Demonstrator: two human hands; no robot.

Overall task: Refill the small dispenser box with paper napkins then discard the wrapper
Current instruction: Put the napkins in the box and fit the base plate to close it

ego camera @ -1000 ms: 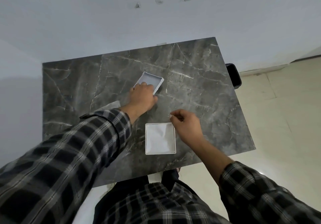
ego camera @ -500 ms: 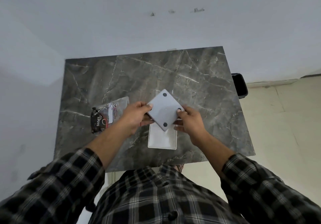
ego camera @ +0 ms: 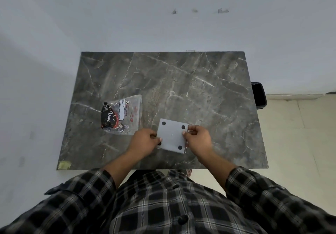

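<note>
Left hand (ego camera: 145,142): fingers curled round the left edge of the dispenser box (ego camera: 172,137), thumb on the upper face, gripping it. Right hand (ego camera: 197,137): thumb and fingertips pinched on the box's right edge, likewise gripping it. The box is a small, pale grey square seen with its base uppermost; three dark round feet show at its corners, the fourth corner being covered by the left hand. It lies low over the near middle of the table (ego camera: 209,92), slightly rotated, and a thin white rim shows along its right and lower edges, so that a second part appears to sit directly beneath it; whether the two are fully joined cannot be determined. Whether napkins are inside cannot be seen. The wrapper (ego camera: 123,114), clear plastic with a black and red printed panel and a white label, lies flat on the table to the left of the box and just beyond the left hand, apart from both. The table has a dark grey marbled top and stands against a white wall. A black bin (ego camera: 259,95) stands on the floor at the table's far right edge. Both sleeves are black and white check.
</note>
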